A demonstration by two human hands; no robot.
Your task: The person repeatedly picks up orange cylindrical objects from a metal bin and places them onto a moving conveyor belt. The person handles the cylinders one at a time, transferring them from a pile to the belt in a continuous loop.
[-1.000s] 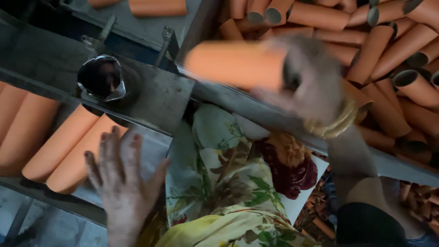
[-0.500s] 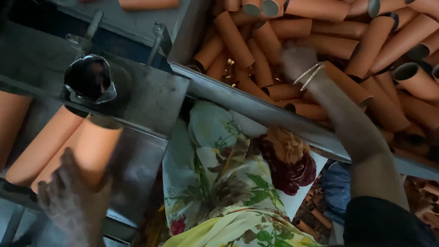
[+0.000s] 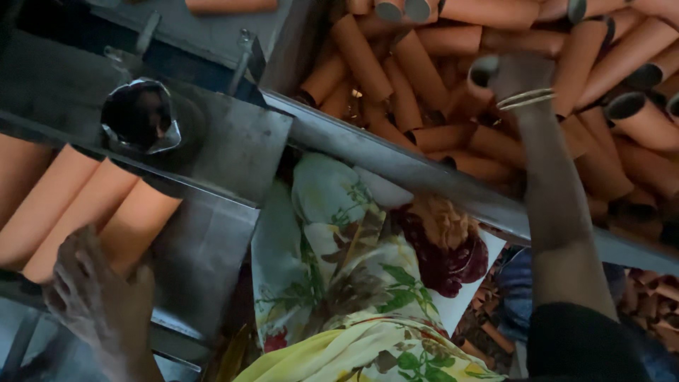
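My left hand [image 3: 95,301] lies at the lower left with fingers spread, resting against the near ends of orange cardboard tubes [image 3: 134,223] that sit side by side in a grey metal tray [image 3: 205,262]. My right hand [image 3: 520,74], with thin bangles at the wrist, reaches far into a bin heaped with several loose orange tubes [image 3: 417,71]. Its fingers curl over one tube [image 3: 484,71] whose dark open end shows just left of the hand.
A shiny metal cup-shaped part with a dark opening [image 3: 141,117] stands on the grey machine plate above the tray. A slanted metal rim [image 3: 396,159] borders the bin. Floral cloth [image 3: 339,283] covers my lap below.
My left hand has set its tube down beside the others in the tray and slid to the tube ends. My right hand has closed over a tube in the pile.
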